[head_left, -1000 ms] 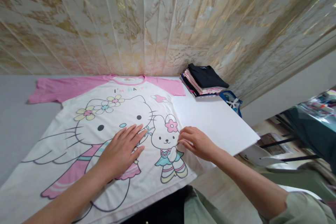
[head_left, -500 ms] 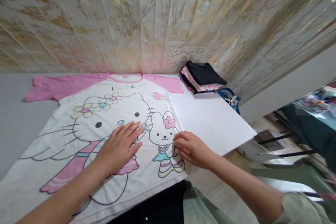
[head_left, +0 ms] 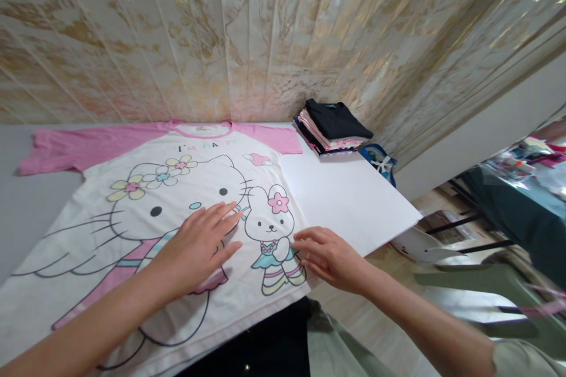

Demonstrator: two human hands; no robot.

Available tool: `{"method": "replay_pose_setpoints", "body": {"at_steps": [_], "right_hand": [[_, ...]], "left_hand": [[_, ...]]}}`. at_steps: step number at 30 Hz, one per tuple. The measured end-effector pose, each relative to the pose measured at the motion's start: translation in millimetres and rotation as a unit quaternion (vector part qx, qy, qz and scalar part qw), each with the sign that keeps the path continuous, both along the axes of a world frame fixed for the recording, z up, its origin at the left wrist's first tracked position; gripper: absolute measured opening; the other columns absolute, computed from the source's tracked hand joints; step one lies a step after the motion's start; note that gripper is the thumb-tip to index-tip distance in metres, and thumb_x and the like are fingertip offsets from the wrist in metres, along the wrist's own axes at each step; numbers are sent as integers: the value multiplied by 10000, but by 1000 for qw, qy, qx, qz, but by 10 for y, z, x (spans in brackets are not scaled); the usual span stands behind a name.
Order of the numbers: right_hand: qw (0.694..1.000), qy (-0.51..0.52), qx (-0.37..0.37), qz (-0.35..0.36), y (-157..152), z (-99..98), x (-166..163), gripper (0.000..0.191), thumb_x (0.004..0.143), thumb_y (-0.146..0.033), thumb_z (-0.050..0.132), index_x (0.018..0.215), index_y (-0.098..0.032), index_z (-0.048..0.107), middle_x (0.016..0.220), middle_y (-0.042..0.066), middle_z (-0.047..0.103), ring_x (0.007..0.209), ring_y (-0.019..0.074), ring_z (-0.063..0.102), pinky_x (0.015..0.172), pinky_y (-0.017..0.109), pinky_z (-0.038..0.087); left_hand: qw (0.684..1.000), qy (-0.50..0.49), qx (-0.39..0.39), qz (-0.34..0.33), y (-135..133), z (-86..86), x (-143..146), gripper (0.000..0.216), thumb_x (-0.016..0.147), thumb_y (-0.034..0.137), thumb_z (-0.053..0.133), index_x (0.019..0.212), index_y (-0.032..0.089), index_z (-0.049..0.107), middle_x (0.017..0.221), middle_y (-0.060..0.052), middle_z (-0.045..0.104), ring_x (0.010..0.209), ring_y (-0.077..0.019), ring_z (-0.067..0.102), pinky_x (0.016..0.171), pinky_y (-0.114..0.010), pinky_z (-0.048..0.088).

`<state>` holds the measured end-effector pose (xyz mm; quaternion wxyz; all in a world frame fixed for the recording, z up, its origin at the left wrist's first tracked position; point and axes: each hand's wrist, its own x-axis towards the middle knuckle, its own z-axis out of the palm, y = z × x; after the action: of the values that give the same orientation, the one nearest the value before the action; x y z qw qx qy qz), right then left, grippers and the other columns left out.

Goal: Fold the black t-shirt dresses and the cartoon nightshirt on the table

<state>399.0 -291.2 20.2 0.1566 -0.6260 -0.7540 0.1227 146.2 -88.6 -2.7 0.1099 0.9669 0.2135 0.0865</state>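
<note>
A white T-shirt [head_left: 145,212] with pink sleeves and a cartoon cat and rabbit print lies face up, spread flat on the table. My left hand [head_left: 198,244] rests flat on the print near its middle, fingers stretched out. My right hand [head_left: 327,256] sits at the shirt's right side seam near the hem, fingers curled and touching the cloth edge. Whether those fingers pinch the fabric is unclear.
A white board [head_left: 349,197] lies on the table right of the shirt, its corner jutting past the table edge. A stack of folded clothes [head_left: 331,126] with a black one on top sits at the back by the marbled wall. Chairs and clutter stand on the right.
The view has shifted, so everything sits a little further left. My right hand slid down the shirt's right edge toward the hem. My left hand stays flat on the print.
</note>
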Motion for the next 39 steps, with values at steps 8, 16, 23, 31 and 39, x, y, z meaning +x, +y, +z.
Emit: {"method": "replay_pose_setpoints", "body": {"at_steps": [8,16,23,31,39], "right_hand": [[998,-40,-8,-51,157,66,76,199,970,-241,476,938,-198,668,919,68,671,845,175,624,789,322,483],[984,-92,24,-148,1269,-126,352,308,963,-223,469,1245,-200,590,1301,102,568,1133,200,567,965,340,443],[961,-110,2,-255,2141,-367,685,439,994,-374,394,1401,-222,455,1514,79,403,1375,231,355,1113,433,288],[942,-102,-17,-321,2277,-493,1074,502,1003,-391,328,1473,-216,363,1560,59,325,1418,204,289,1150,478,205],[942,-102,-7,-321,2260,-513,1029,519,1003,-415,302,1481,-218,351,1562,61,319,1425,201,273,1158,484,182]], "left_hand": [[996,38,-45,-63,-235,243,705,585,952,528,396,1411,170,452,1531,-100,398,1407,-249,350,1158,-425,256],[997,-3,-11,-76,-283,-234,863,603,958,557,333,1473,246,369,1559,-62,351,1444,-246,281,1180,-483,163],[996,13,-29,-85,-274,-158,831,553,949,543,383,1442,295,409,1575,-35,322,1447,-251,275,1175,-489,195],[999,7,-52,8,-231,-185,843,591,950,465,420,1462,172,382,1555,-96,354,1442,-295,276,1177,-527,200],[947,-68,-229,-213,-437,26,763,261,938,411,489,1056,279,681,1192,-29,679,1177,-216,564,1073,-414,374]]}}
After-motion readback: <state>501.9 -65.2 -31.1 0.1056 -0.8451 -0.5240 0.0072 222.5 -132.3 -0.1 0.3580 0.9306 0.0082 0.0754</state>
